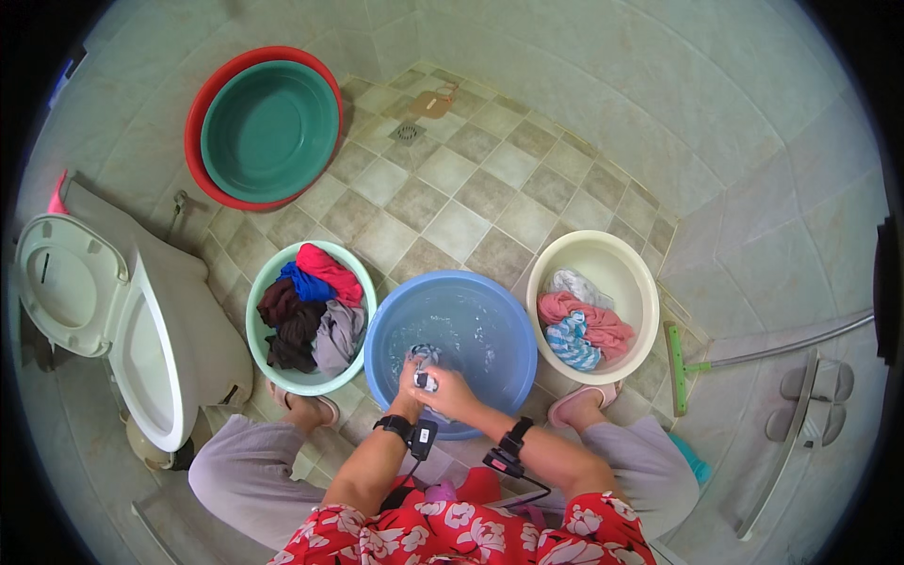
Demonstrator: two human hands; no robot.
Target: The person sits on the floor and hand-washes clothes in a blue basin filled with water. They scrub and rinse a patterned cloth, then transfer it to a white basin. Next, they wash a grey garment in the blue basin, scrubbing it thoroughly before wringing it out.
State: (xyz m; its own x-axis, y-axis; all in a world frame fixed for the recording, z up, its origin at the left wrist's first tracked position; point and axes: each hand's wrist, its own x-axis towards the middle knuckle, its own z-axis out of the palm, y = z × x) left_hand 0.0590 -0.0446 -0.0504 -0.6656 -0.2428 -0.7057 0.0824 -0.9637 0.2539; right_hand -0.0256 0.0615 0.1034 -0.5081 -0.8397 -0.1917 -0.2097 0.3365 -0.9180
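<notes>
A blue plastic basin (487, 318) holding water stands on the floor between my feet. Over its near left part, my left hand (411, 381) and my right hand (450, 392) meet around a bunched grey-and-white wet cloth (426, 353). Both hands grip the cloth, and part of it is hidden by the fingers. Left of the blue basin, a mint-green basin (311, 388) carries crumpled red, blue, dark brown and grey clothes. At the right, a cream basin (635, 261) contains a white cloth, a pink cloth and a blue-and-white striped cloth.
A green basin (272, 131) sits inside a red basin (194, 152) by the far left wall. A toilet (145, 353) is at the left. A green floor squeegee (676, 367) lies at the right near slippers on a wall rack (780, 452). A floor drain (407, 133) lies ahead.
</notes>
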